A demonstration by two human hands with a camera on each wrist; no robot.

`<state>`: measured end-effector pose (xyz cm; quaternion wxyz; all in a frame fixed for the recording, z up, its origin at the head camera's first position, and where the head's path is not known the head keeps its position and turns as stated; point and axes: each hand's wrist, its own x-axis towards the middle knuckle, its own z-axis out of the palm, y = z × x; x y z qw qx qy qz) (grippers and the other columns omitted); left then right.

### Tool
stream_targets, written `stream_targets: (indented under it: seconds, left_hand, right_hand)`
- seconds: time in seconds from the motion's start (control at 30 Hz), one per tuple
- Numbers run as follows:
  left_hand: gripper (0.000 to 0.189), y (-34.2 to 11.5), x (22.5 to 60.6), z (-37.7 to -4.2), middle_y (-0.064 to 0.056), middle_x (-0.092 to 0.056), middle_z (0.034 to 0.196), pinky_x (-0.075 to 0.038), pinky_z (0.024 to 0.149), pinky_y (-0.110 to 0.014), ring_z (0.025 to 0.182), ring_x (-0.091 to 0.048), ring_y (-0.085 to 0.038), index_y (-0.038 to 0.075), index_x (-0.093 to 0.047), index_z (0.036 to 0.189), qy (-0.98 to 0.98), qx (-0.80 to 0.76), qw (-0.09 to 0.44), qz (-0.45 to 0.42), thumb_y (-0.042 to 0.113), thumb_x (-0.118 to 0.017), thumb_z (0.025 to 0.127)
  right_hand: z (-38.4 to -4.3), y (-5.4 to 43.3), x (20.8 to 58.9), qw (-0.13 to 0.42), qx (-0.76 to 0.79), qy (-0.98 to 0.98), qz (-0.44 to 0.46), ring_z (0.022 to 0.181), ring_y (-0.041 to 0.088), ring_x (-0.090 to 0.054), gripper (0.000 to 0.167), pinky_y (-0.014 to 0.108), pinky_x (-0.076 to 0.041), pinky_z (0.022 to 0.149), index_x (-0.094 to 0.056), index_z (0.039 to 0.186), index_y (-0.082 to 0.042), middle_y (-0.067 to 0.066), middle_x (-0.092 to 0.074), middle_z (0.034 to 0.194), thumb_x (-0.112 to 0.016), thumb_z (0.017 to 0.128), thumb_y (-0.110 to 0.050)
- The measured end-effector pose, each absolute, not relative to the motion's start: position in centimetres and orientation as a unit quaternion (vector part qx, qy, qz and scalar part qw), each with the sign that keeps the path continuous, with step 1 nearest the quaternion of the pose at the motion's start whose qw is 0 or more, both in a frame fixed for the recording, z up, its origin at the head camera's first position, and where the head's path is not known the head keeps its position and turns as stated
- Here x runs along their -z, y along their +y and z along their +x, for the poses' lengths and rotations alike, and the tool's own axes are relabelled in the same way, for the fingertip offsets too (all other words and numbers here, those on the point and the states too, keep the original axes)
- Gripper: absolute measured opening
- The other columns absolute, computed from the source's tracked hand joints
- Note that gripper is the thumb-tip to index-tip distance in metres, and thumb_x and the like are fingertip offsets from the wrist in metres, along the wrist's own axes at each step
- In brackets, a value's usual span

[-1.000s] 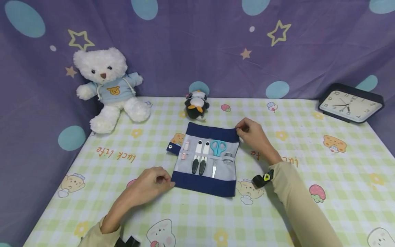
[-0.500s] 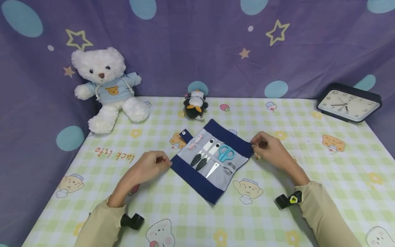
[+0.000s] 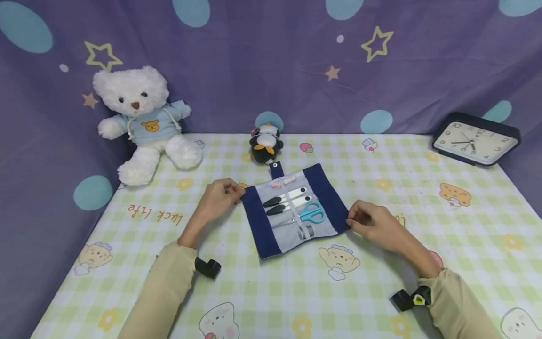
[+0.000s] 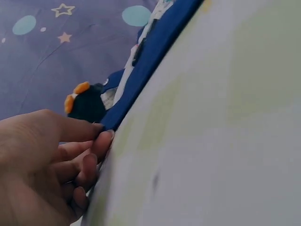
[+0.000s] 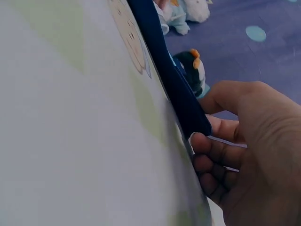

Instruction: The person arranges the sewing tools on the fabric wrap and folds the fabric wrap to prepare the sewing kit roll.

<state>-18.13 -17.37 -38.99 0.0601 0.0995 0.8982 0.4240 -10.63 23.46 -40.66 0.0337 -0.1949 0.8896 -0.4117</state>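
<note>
A navy and grey fabric sewing kit pouch (image 3: 261,225) lies unfolded mid-table, turned sideways. Under its elastic band sit turquoise scissors (image 3: 314,212), two white tools with black ends (image 3: 292,198), small pink items (image 3: 276,184) and a round silver item (image 3: 306,231). From the far side sticks out a strap with a snap (image 3: 276,170). My left hand (image 3: 218,200) pinches the far left corner between thumb and finger; the left wrist view shows the navy edge (image 4: 150,61) there. At the near right corner, my right hand (image 3: 374,223) pinches the other navy band (image 5: 181,99).
A penguin plush (image 3: 266,143) sits just behind the strap. Farther back left leans a white teddy bear (image 3: 146,125) in a blue hoodie, and a black-framed clock (image 3: 476,141) stands back right. A checked cloth (image 3: 262,292) covers the table; a purple curtain (image 3: 237,70) hangs behind.
The pouch has turned clockwise about a quarter turn, its strap swinging from the left to the far side. My left hand moved away from me, my right hand toward me and rightward.
</note>
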Motion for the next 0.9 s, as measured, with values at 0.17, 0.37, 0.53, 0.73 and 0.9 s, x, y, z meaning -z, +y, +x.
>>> stream_targets:
  seconds: [0.17, 0.37, 0.53, 0.73, 0.9]
  left_hand:
    - [0.017, -16.3, 39.4, -19.4, -0.008, -0.073, 0.080, -0.056, 0.057, -0.031, 0.062, -0.068, -0.018, 0.000, -0.072, 0.106, 0.890, -0.447, 0.046, 0.079, 0.017, -0.066, 0.103]
    - [0.017, -15.4, 39.4, -20.6, -0.007, -0.072, 0.077, -0.053, 0.048, -0.033, 0.053, -0.064, -0.018, 0.002, -0.072, 0.104, 0.898, -0.432, 0.032, 0.076, 0.019, -0.067, 0.103]
    - [0.017, -15.1, 39.4, -21.0, -0.008, -0.072, 0.079, -0.052, 0.045, -0.034, 0.052, -0.062, -0.018, 0.003, -0.072, 0.105, 0.904, -0.419, 0.027, 0.075, 0.019, -0.067, 0.103]
    - [0.020, -14.8, 39.4, -20.9, -0.012, -0.074, 0.088, -0.051, 0.047, -0.032, 0.058, -0.064, -0.018, 0.002, -0.071, 0.112, 0.904, -0.419, 0.023, 0.077, 0.020, -0.068, 0.102]
    - [0.031, -14.8, 39.2, -20.1, -0.011, -0.071, 0.092, -0.052, 0.055, -0.034, 0.063, -0.064, -0.020, 0.002, -0.063, 0.127, 0.901, -0.423, 0.024, 0.088, 0.021, -0.068, 0.103]
  right_hand:
    - [-9.5, 22.8, 40.6, 0.041, 0.401, 0.890, -0.215, 0.068, 0.009, -0.051, 0.014, 0.028, -0.043, 0.062, -0.063, 0.093, -0.019, -0.008, -0.057, 0.076, -0.075, 0.096, -0.012]
    - [-8.3, 22.2, 40.4, 0.048, 0.385, 0.892, -0.233, 0.064, 0.007, -0.048, 0.016, 0.028, -0.042, 0.059, -0.061, 0.095, -0.021, -0.011, -0.051, 0.072, -0.077, 0.095, -0.017]
    - [-7.8, 21.9, 40.5, 0.039, 0.377, 0.890, -0.253, 0.065, 0.006, -0.047, 0.017, 0.027, -0.041, 0.060, -0.061, 0.096, -0.022, -0.014, -0.049, 0.071, -0.078, 0.095, -0.020]
    - [-7.6, 21.8, 40.6, 0.025, 0.377, 0.886, -0.269, 0.064, 0.005, -0.046, 0.016, 0.027, -0.041, 0.061, -0.062, 0.097, -0.021, -0.016, -0.048, 0.071, -0.077, 0.096, -0.019]
    - [-7.5, 21.7, 40.4, 0.020, 0.354, 0.895, -0.269, 0.066, 0.005, -0.046, 0.016, 0.027, -0.041, 0.061, -0.061, 0.097, -0.022, -0.015, -0.048, 0.073, -0.077, 0.096, -0.021]
